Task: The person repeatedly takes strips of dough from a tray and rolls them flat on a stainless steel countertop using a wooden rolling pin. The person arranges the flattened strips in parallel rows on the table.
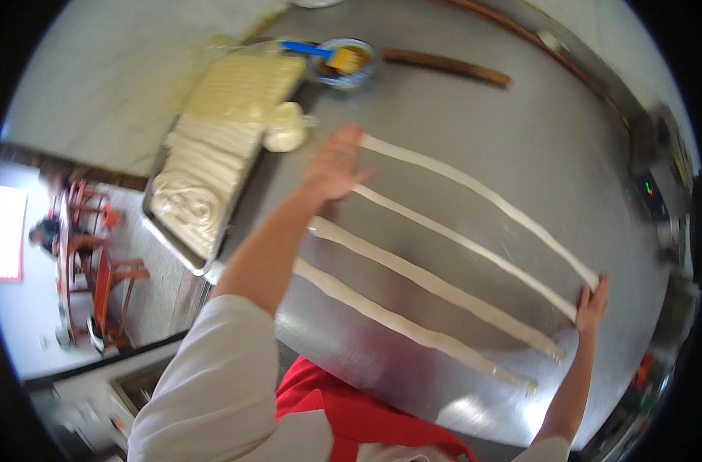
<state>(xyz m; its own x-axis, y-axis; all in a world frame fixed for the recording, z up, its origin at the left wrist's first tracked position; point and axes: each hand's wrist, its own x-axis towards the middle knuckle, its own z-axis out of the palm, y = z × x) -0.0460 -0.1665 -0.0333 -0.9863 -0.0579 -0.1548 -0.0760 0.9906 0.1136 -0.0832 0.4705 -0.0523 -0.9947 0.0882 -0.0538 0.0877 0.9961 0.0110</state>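
Observation:
On the steel worktop (443,110), several long strips of pale dough run from left to right. My left hand (336,164) lies flat, palm down, over the left ends of the farthest dough strip (472,185) and the one nearer to me (460,245), its thumb spread. At their right ends, my right hand (593,306) rests with the thumb apart from the fingers; the ends are partly hidden under it. Two thicker strips, one (432,283) beside the other (397,326), lie closer to my body, untouched by either hand.
A metal tray (145,209) of coiled and lined-up dough, partly under plastic film (235,86), stands left beside a pale lump (286,127). Beyond are a bowl (342,84) with a blue-handled brush (305,49) and a wooden stick (446,66). A lit digital display (651,193) stands right.

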